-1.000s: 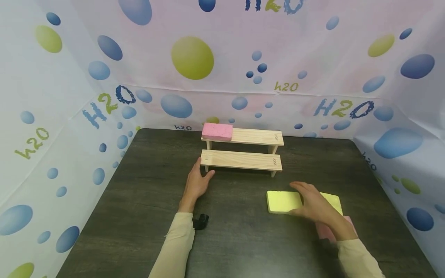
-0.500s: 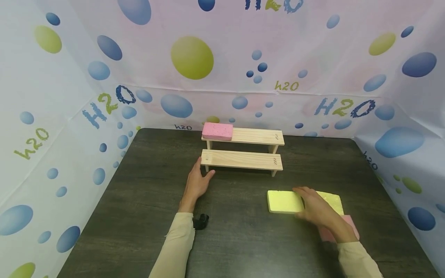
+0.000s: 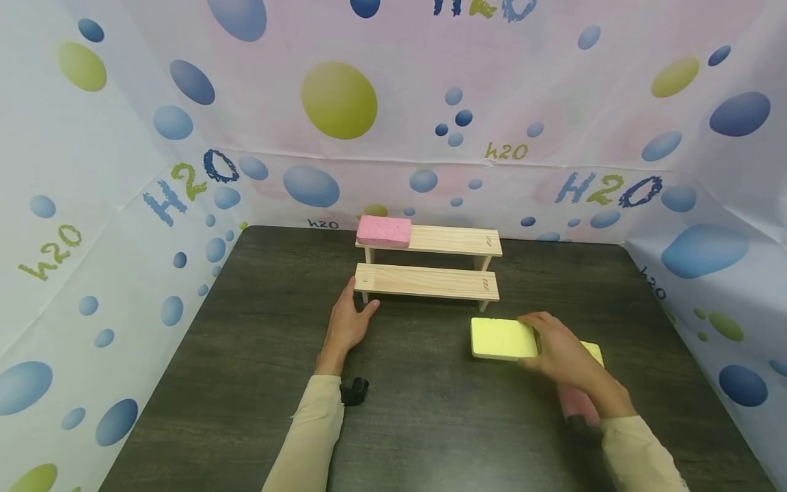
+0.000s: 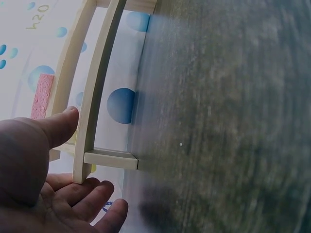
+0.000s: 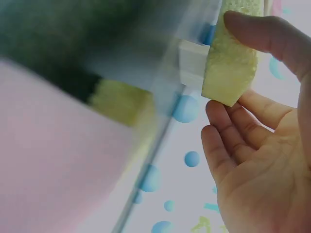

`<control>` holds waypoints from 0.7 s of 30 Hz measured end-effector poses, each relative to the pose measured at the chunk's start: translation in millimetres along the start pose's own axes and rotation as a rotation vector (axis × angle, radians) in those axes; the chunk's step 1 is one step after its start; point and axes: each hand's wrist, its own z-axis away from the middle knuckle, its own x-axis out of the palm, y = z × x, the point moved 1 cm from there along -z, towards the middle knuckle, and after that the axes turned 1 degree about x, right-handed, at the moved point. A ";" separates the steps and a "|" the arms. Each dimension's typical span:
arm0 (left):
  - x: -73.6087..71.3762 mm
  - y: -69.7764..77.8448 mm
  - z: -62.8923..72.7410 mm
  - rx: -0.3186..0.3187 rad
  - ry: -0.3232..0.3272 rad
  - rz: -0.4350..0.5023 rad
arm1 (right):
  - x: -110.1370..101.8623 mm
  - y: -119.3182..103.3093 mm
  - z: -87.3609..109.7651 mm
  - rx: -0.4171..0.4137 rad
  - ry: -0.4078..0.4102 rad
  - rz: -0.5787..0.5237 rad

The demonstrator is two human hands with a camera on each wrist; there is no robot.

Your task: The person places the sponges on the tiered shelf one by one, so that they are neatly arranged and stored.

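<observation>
My right hand (image 3: 568, 352) pinches one end of a yellow sponge (image 3: 503, 338) between thumb and fingertips. In the right wrist view this sponge (image 5: 228, 68) is raised off the dark table, thumb on one side, fingers on the other. A second yellow sponge (image 3: 592, 351) lies partly hidden behind that hand, and a pink sponge (image 3: 576, 400) shows under the wrist. My left hand (image 3: 347, 321) is at the left end of the front wooden shelf (image 3: 427, 280), its fingers loosely spread around the board's end (image 4: 80, 170).
Behind the front shelf stands a taller wooden shelf (image 3: 455, 239) with a pink sponge (image 3: 384, 231) on its left end. Dark tabletop (image 3: 418, 410) spreads in front. A bubble-patterned curtain (image 3: 393, 102) encloses the back and sides.
My right hand has closed on the left yellow sponge and lifted it off the table, away from the other yellow one. The left hand stays where it was.
</observation>
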 end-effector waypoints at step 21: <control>0.1 -0.4 1.0 -0.004 0.008 -0.018 | -76.0 -13.5 -115.8 0.016 0.064 -0.045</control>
